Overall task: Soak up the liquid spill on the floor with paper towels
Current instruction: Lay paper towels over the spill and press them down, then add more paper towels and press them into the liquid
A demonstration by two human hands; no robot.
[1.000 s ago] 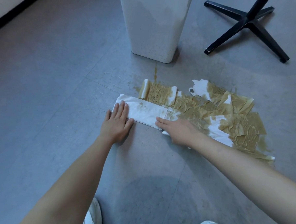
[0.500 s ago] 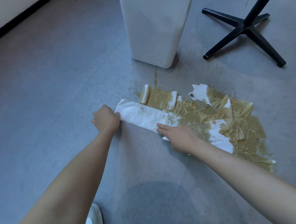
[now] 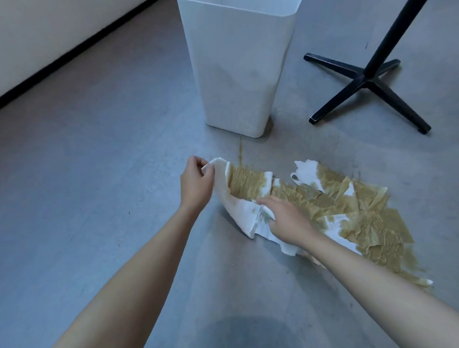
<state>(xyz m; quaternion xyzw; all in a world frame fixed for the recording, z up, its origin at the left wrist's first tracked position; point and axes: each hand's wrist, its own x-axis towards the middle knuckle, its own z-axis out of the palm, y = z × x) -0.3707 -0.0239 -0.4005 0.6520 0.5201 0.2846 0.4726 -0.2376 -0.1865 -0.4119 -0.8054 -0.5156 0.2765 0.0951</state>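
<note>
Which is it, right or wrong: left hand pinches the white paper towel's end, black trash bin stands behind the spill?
Wrong: the head view shows a white trash bin. The left hand does pinch the end of the white paper towel.

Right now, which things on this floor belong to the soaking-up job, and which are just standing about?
In the job: white paper towel, pinched by the left hand, gripped by the right hand; soaked brown towels; spill streak.
Standing about: white bin; black table base.

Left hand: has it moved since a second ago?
Yes. The left hand has moved toward the white plastic bin, pinching the end of the white paper towel and pulling it along.
</note>
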